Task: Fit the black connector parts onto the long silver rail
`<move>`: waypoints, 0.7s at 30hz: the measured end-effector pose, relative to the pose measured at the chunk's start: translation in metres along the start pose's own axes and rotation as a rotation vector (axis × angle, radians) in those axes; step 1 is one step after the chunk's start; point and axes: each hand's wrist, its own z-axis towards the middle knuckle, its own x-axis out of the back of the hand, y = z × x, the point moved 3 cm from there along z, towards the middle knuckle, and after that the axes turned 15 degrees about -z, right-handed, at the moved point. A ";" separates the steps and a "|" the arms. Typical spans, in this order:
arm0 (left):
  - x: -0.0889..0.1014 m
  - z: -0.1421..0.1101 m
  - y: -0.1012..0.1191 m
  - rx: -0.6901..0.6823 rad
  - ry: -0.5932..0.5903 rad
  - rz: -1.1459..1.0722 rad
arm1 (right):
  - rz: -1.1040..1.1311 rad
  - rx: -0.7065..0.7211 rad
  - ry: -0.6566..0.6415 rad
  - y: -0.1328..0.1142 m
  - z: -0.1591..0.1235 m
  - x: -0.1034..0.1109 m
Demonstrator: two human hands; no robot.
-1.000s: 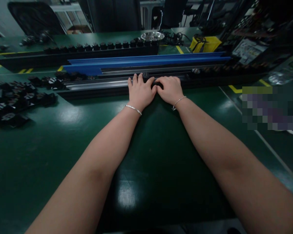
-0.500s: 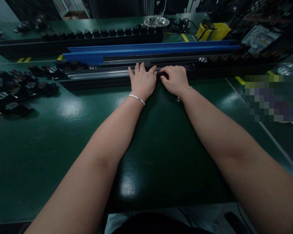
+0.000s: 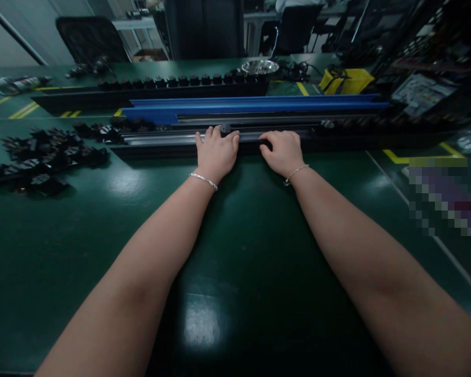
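Note:
A long black rail [image 3: 160, 152] with a shiny grey channel along its top lies across the green table. My left hand [image 3: 217, 154] rests over it with the fingers spread, and a small black block [image 3: 225, 128] sits between index finger and thumb. The block's underside is hidden. To the right, my right hand [image 3: 283, 152] curls its fingers over the same rail, thumb on the near side. A short stretch of rail shows between the hands. Further right along the rail stand several dark blocks [image 3: 361, 124].
Loose black pronged parts [image 3: 43, 154] lie heaped at left. Behind the rail are a blue profile [image 3: 251, 104] and another black rail [image 3: 82, 99] topped with pronged parts. A metal bowl [image 3: 260, 67] and a yellow bin [image 3: 347, 81] stand farther back.
My hands, close together before, are now apart. The left has slid left along the rail, and the small black block has moved left with it. The right keeps its curled grip.

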 end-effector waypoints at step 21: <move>0.012 -0.003 -0.016 -0.018 -0.010 0.135 | 0.065 -0.013 0.047 0.001 0.001 0.000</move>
